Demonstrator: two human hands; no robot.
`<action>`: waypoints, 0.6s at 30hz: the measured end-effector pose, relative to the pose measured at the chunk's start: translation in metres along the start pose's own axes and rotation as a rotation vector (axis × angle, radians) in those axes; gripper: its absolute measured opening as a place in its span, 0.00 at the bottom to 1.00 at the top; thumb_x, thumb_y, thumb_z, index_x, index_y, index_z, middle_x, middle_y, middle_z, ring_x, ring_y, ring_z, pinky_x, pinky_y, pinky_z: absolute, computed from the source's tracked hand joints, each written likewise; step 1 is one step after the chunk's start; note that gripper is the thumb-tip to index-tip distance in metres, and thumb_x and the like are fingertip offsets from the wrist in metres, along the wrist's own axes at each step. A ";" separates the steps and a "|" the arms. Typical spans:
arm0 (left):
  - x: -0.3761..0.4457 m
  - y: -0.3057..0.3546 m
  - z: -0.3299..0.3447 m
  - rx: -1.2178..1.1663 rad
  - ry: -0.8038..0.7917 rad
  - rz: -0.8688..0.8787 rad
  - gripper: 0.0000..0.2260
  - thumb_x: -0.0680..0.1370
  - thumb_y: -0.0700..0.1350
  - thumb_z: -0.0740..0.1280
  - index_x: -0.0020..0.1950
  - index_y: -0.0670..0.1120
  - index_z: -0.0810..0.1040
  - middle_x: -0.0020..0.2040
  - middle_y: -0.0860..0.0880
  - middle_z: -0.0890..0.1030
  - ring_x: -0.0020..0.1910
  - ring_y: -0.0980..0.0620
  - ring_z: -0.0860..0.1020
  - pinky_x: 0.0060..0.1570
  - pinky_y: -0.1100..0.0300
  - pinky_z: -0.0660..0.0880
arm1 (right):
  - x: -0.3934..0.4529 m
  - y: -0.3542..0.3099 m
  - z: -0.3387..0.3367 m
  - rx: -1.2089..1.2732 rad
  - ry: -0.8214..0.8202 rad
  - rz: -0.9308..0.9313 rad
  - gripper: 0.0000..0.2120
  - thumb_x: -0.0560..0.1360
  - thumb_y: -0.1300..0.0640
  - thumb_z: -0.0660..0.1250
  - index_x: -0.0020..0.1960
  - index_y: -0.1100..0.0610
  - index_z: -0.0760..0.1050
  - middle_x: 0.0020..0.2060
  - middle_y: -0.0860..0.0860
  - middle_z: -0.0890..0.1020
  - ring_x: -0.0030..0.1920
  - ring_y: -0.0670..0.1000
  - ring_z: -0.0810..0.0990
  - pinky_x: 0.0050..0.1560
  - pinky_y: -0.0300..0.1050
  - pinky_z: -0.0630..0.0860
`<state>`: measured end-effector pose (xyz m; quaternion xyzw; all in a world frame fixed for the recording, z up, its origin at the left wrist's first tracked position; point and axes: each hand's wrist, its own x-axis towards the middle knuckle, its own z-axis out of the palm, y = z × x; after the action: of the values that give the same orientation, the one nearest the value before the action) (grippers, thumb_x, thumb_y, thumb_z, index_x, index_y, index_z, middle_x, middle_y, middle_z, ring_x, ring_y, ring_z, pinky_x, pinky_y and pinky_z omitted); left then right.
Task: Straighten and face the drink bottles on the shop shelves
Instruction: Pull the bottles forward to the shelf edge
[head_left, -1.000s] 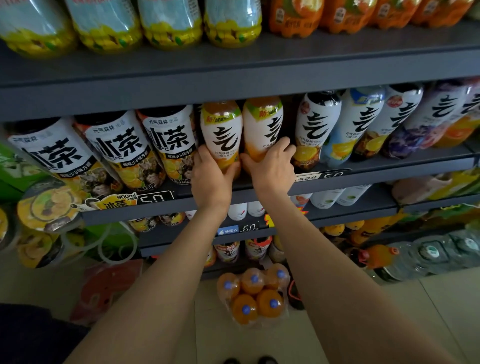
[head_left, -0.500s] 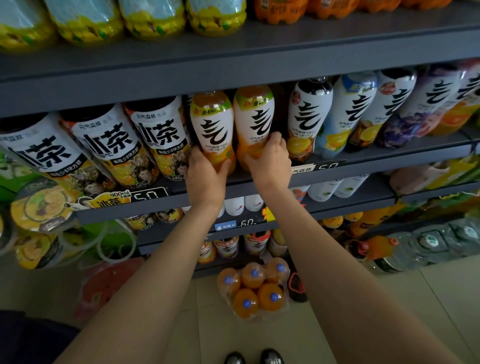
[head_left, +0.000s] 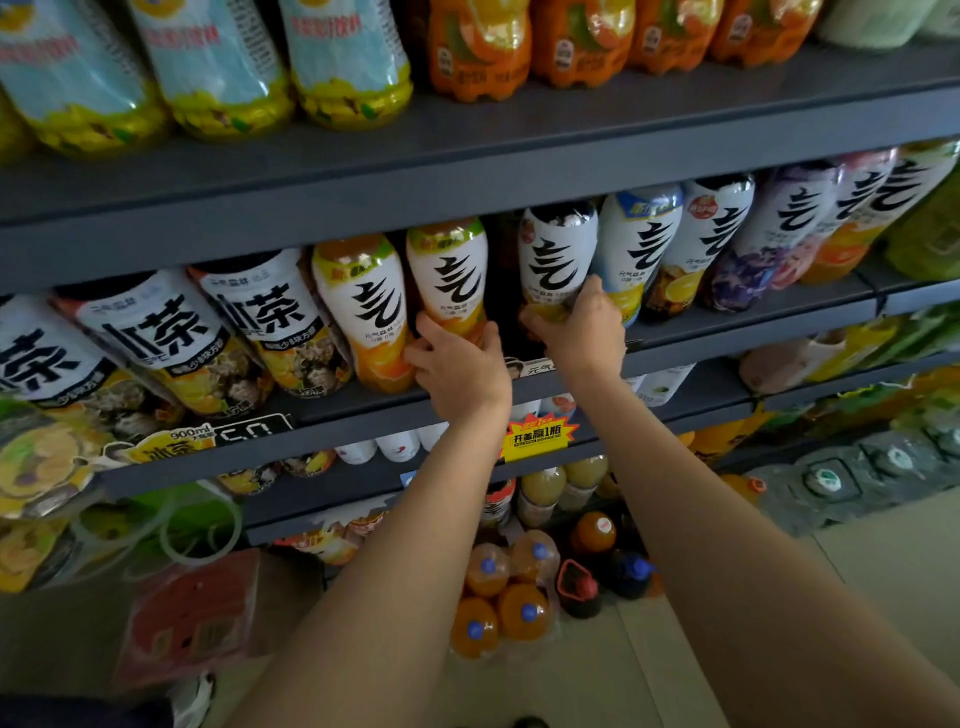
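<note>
Fingers (head_left: 423, 332) of the left hand (head_left: 457, 371) curl round the base of an orange-capped bottle (head_left: 449, 283) at centre frame, while the right hand (head_left: 582, 335) grasps the foot of the black-capped bottle (head_left: 558, 254) just beside it, both standing on the middle shelf (head_left: 727, 332).

Nearest the viewer, low in the frame, a shrink-wrapped pack of orange drinks (head_left: 506, 597) sits on the floor below the shelving, and a yellow promotional tag (head_left: 537, 436) hangs on a lower shelf edge between the forearms.

Judging by the row, the job looks partly done. The large tea bottles (head_left: 156, 332) at left and the second orange bottle (head_left: 363, 312) show their labels forward, as do the white bottles (head_left: 717, 239) running off to the right, though several lean. A dark gap remains between the two bottles in hand; closing it and squaring them appears to be the step under way.

Farther up, the top shelf carries yellow-based bottles (head_left: 223, 78) at upper left and orange ones (head_left: 478, 47) at upper centre; whether these need facing cannot be told.
</note>
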<state>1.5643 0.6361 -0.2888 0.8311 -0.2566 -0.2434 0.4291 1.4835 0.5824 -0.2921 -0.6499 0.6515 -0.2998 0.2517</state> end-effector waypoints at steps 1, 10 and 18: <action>0.004 0.004 0.003 -0.028 0.008 -0.064 0.31 0.77 0.51 0.65 0.74 0.46 0.54 0.69 0.40 0.60 0.65 0.37 0.65 0.59 0.47 0.67 | 0.002 0.000 -0.001 0.001 -0.015 -0.011 0.25 0.69 0.49 0.74 0.56 0.63 0.68 0.54 0.59 0.78 0.57 0.60 0.76 0.51 0.54 0.72; 0.005 -0.007 0.004 -0.017 0.048 0.009 0.26 0.79 0.48 0.63 0.74 0.46 0.57 0.69 0.42 0.62 0.65 0.40 0.66 0.59 0.49 0.67 | 0.002 -0.001 0.005 0.065 -0.189 -0.117 0.26 0.69 0.51 0.74 0.59 0.64 0.67 0.55 0.60 0.78 0.55 0.61 0.77 0.51 0.59 0.76; 0.000 -0.044 -0.044 -0.163 0.346 0.093 0.23 0.73 0.46 0.72 0.59 0.36 0.68 0.59 0.40 0.68 0.57 0.43 0.70 0.50 0.63 0.66 | -0.012 -0.007 0.013 0.109 -0.087 -0.034 0.24 0.73 0.54 0.71 0.60 0.64 0.64 0.57 0.60 0.75 0.56 0.62 0.76 0.50 0.55 0.74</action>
<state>1.6008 0.6842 -0.3035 0.8104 -0.1967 -0.0969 0.5433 1.4978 0.5941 -0.2973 -0.6587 0.6115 -0.3105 0.3094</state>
